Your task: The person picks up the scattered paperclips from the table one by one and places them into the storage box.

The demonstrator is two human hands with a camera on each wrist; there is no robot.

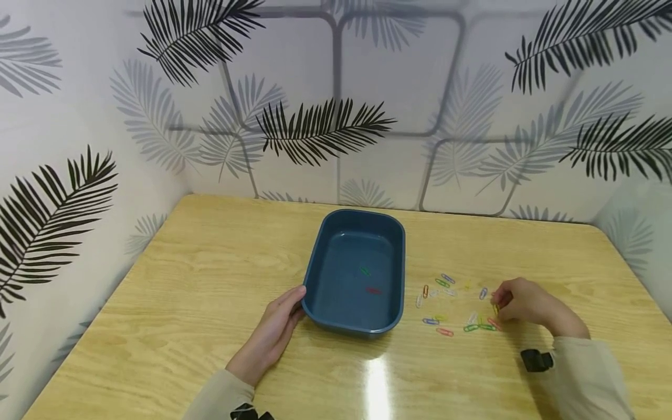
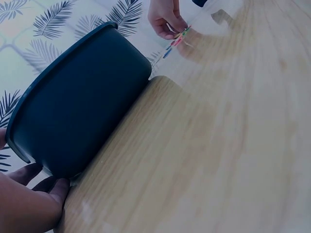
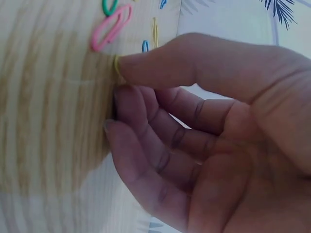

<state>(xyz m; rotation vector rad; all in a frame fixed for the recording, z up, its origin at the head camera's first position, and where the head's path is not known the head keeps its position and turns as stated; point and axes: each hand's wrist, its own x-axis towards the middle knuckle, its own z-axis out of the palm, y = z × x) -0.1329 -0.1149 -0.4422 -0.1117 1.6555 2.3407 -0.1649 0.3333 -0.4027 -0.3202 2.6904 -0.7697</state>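
Observation:
A deep blue plastic bin stands on the wooden table, with a green paper clip and a red paper clip inside. My left hand holds the bin's near left corner, thumb at the rim and fingers low against the outer wall. To the right, my right hand has its thumb and curled fingers about a yellow paper clip. The thumb tip touches this clip; whether it is off the table I cannot tell. Just beside it lies a pink paper clip.
Several loose paper clips lie scattered between the bin and my right hand, among them a blue one, a pink one and a green one. A wall with leaf-patterned covering borders the table's far edge.

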